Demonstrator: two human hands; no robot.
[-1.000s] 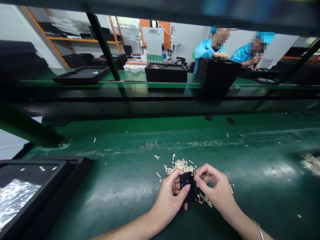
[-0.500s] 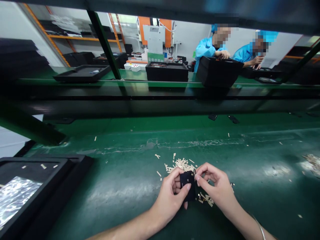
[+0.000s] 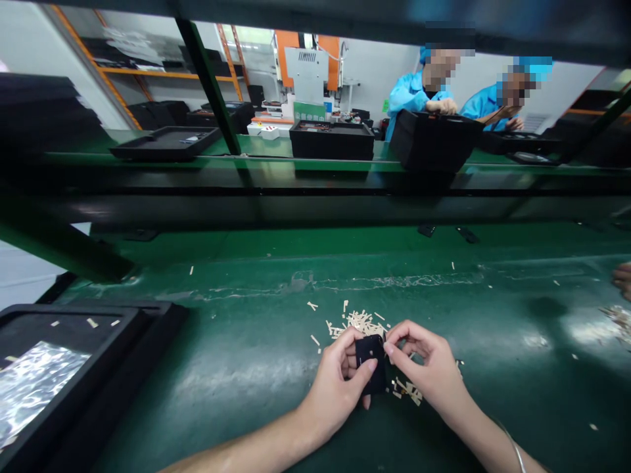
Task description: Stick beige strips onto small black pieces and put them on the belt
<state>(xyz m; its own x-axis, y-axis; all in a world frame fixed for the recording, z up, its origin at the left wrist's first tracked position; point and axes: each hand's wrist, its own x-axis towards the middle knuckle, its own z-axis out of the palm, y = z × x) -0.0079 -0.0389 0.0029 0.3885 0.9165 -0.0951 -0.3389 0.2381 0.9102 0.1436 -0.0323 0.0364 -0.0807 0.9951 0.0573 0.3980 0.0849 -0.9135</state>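
Note:
My left hand [image 3: 340, 381] is closed round a small flat black part [image 3: 371, 368], its thumb pressed on the part's face. At the upper right edge of that part, the thumb and forefinger of my right hand [image 3: 426, 361] are pinched together. Whatever lies between those fingertips is too small to make out. A pile of short pale strips [image 3: 362, 322] lies on the green table just beyond the part. More pale strips [image 3: 411, 392] are scattered below my right hand.
Black trays [image 3: 158, 322] stand at the left, with shiny clear film [image 3: 39, 387] in the top one. Another person's hand [image 3: 624, 279] shows at the right edge near a second strip pile [image 3: 618, 318]. Across a dark rail [image 3: 315, 210], two people in blue work by black bins [image 3: 434, 141].
Another person's hand has come into view at the right edge. My hands stay almost in place on the black part. The view has shifted slightly.

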